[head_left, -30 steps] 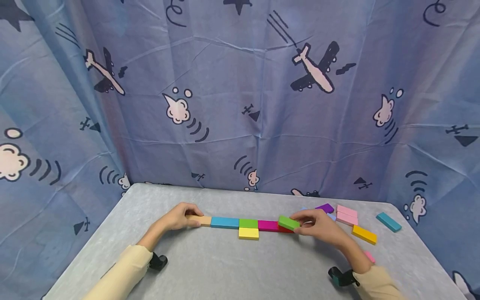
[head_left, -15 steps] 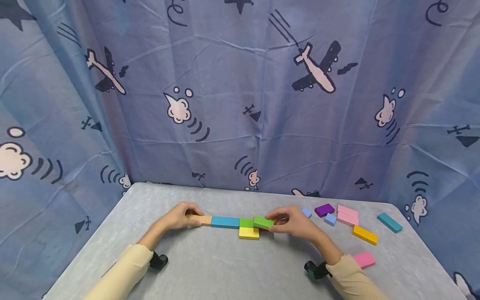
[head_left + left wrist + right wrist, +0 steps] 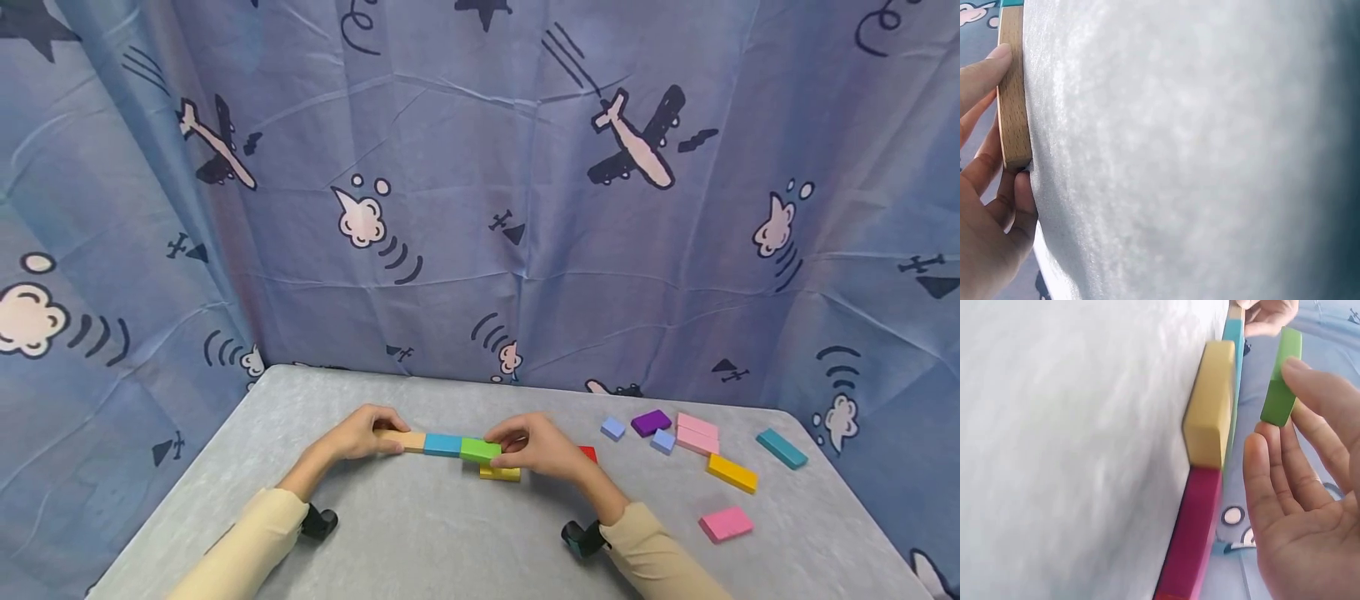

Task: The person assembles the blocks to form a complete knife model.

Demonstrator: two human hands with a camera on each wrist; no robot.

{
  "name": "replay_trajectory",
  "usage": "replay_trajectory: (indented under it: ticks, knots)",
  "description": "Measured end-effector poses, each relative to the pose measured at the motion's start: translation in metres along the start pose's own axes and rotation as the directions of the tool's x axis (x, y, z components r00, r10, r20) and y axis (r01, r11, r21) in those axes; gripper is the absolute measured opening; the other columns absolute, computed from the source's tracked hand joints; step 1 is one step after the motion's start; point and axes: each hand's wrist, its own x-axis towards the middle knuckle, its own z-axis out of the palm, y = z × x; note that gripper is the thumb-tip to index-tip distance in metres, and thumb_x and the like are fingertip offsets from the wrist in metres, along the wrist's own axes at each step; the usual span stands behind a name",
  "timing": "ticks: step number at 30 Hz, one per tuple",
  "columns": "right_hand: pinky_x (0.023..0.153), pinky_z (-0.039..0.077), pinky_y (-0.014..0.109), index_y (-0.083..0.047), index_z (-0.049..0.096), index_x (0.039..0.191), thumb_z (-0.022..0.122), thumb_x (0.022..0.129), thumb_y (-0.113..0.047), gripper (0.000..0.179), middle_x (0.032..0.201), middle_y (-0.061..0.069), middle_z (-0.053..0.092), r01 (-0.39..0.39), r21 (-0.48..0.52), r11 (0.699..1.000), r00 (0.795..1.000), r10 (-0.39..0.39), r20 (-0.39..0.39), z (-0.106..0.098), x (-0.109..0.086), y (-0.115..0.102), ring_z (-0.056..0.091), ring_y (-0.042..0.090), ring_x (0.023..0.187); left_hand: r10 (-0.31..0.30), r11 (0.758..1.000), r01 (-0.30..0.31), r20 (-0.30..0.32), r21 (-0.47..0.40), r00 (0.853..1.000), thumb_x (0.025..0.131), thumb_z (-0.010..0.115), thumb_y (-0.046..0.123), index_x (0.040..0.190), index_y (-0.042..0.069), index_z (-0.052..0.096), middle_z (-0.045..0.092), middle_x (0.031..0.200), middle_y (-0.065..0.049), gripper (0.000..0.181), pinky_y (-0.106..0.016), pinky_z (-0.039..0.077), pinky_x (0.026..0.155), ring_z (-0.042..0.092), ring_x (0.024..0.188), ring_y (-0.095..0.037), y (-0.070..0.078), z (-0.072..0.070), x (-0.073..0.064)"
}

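A row of flat coloured blocks lies across the table. My left hand (image 3: 352, 435) grips the tan wooden block (image 3: 414, 442) at its left end, thumb on the near side in the left wrist view. The blue block (image 3: 441, 446) adjoins it. My right hand (image 3: 543, 450) pinches a green block (image 3: 478, 451) by its right end, raised off the row in the right wrist view. Partly covered below it is a yellow block (image 3: 501, 474), in front of the row. The magenta block (image 3: 1194, 531) shows in the right wrist view; a red block (image 3: 588, 453) peeks out behind my right hand.
Loose blocks lie to the right: two small light blue ones (image 3: 612, 428), a purple one (image 3: 651, 423), pale pink ones (image 3: 697, 433), an orange-yellow one (image 3: 732, 473), a teal one (image 3: 782, 448) and a bright pink one (image 3: 726, 524). A patterned curtain (image 3: 450, 208) hangs behind the table.
My right hand has carried the green block leftward, from over the red end of the row to over its middle, beside the blue block. My left hand has stayed on the tan block.
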Motion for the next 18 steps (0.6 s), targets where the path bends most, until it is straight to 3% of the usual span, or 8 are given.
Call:
replay_trajectory:
  ticks: [18]
  knots:
    - [0.077,0.054,0.030,-0.004,0.077,0.104,0.086,0.081,-0.003,0.026,0.097,-0.001,0.072,-0.058,-0.059,0.997,0.998,0.060,0.030,0.023,0.020,-0.003,0.065,0.017,0.084,-0.002,0.999,0.002,0.007,-0.032,1.000,0.084,0.084,0.006,0.103,0.004,0.076,0.070,0.097,-0.002,0.020,-0.033,0.049,0.077,0.060,0.086,-0.018,-0.001,0.000,0.002]
